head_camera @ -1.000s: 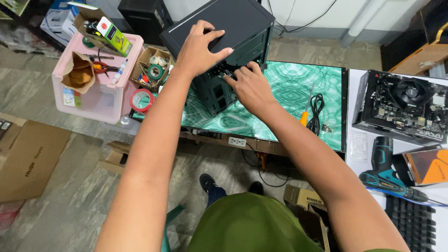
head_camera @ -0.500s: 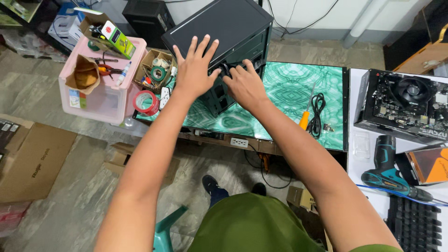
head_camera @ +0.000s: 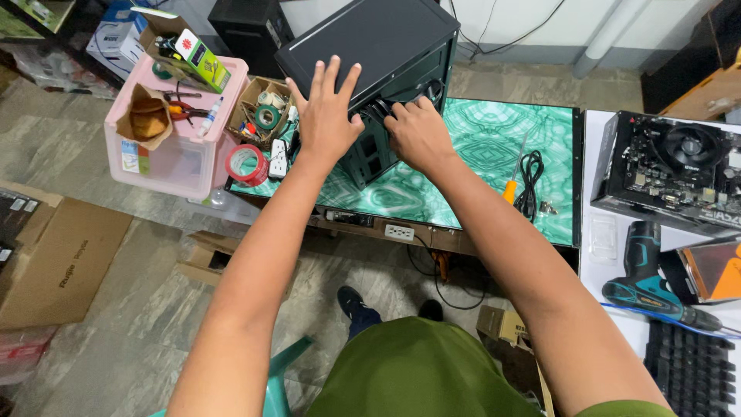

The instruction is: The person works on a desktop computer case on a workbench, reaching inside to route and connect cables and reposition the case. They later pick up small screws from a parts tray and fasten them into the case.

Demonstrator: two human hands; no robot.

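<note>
My left hand [head_camera: 324, 116] — fingers spread flat, gripping nothing — steadies the case [head_camera: 370, 46]; my right hand [head_camera: 421, 135] curls at its open side, grasp hidden — cannot tell.

A pink bin [head_camera: 166, 158] holding pliers [head_camera: 179, 110] is seen at ten o'clock, with red tape [head_camera: 247, 164] beside it. A screwdriver [head_camera: 512, 182] and cable [head_camera: 530, 181] are laid at two o'clock; a motherboard [head_camera: 670, 170] and drill [head_camera: 647, 274] are set at three.
</note>
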